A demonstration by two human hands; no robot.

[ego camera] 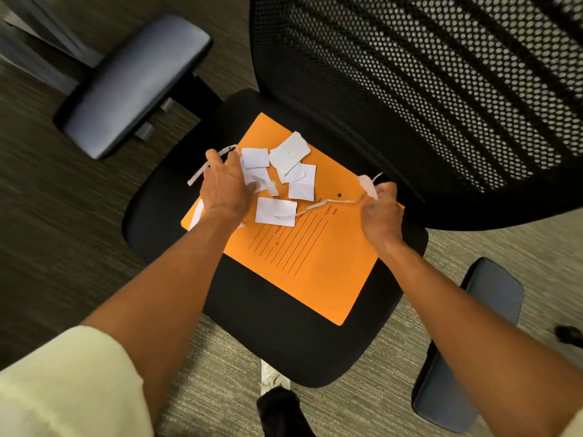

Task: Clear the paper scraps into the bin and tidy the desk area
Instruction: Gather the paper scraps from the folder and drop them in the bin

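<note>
An orange envelope (312,263) lies flat on the black seat (284,342) of an office chair. Several white paper scraps (288,154) are scattered over its far end. My left hand (225,187) rests on the scraps at the envelope's left side, fingers closed around a thin white paper strip (202,170) that curls out past the edge. My right hand (380,212) is at the envelope's right edge, pinching a small torn scrap (367,184) and a long thin strip (325,205) that trails leftwards across the envelope. No bin is in view.
The chair's black mesh backrest (426,89) rises behind the seat. Padded armrests stand at the left (132,86) and lower right (467,345). Grey carpet (220,373) surrounds the chair, and a dark shoe (280,411) shows at the bottom.
</note>
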